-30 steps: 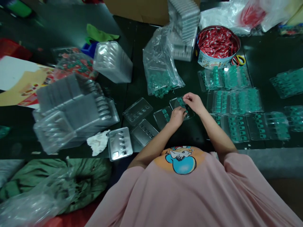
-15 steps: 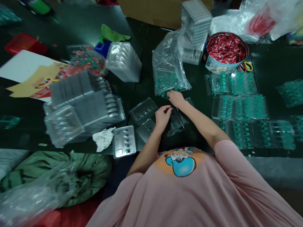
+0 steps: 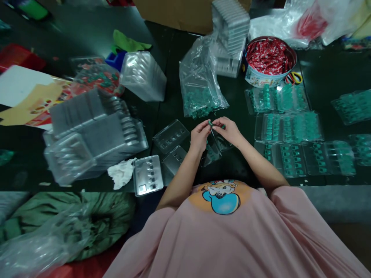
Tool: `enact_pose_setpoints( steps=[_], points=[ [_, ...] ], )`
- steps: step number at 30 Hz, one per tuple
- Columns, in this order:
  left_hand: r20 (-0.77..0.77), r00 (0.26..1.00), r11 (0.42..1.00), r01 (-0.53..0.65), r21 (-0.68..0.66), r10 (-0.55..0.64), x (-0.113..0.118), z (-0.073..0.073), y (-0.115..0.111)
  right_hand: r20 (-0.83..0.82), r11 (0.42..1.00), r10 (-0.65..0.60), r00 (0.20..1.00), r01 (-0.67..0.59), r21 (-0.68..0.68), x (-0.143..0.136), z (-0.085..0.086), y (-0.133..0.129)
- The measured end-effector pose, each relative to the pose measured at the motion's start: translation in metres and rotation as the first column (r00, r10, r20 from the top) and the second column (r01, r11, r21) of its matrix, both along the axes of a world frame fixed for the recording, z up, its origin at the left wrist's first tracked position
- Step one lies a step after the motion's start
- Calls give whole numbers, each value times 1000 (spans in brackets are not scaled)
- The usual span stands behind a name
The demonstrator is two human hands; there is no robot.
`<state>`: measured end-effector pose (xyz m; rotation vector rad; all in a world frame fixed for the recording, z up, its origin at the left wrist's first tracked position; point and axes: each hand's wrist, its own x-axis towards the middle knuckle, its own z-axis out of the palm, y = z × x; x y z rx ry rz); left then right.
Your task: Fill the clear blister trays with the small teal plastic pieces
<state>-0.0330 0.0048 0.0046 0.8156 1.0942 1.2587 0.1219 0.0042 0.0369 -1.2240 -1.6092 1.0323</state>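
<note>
Together, left hand point(image 3: 199, 136) and right hand point(image 3: 228, 131) pinch a green piece point(image 3: 210, 122) — mostly hidden.

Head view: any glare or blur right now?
Head view: whitish glare on the silvery rectangular plastic tray; head view: red plastic box, upper left, blurred; head view: small green plastic piece between left hand and right hand lacks detail.

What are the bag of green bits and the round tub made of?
The bag looks like thin, shiny clear plastic: it wrinkles, and the green bits show through. The round tub may be printed metal, given its thin rim and patterned side, or plastic.
</note>
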Motion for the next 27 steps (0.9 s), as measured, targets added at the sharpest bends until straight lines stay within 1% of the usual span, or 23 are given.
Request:
enact_pose_setpoints(
  steps=[3, 6, 8, 12, 17, 19, 21, 24, 25, 27],
  points=[
    [4, 997, 995, 81, -54, -81, 0, 3, -2, -54, 1000, -17, 998, 17, -1, 6, 3, -1],
    [-2, 988, 984, 153, -87, -154, -3, 5, -4, -64, 998, 57, 996, -57, 10, 10, 7, 0],
    [0, 982, 978, 187, -98, -188, -4, 7, -6, -43, 997, 78, 996, -78, 16, 12, 10, -1],
    [38, 969, 959, 249, -136, -246, -3, 10, -9, 7, 998, 33, 999, -33, 45, 14, 11, -4],
    [194, 945, 930, 302, -210, -263, 0, 13, -10, 93, 994, 18, 995, -28, 105, 12, 4, -6],
    [216, 935, 923, 325, -208, -280, -1, 14, -10, 116, 994, -25, 993, 12, 112, 13, 0, -5],
    [215, 926, 920, 350, -178, -311, -3, 15, -10, 114, 992, -93, 989, 81, 99, 17, -4, -3],
    [186, 920, 922, 368, -117, -344, -5, 16, -10, 21, 982, -187, 982, 186, 40, 27, -8, 0],
    [176, 922, 925, 366, -108, -344, -5, 16, -10, -38, 980, -198, 979, 199, 8, 30, -8, 0],
    [178, 928, 930, 350, -113, -328, -3, 16, -10, -187, 980, -197, 962, 186, -74, 34, -6, -1]
  ],
)
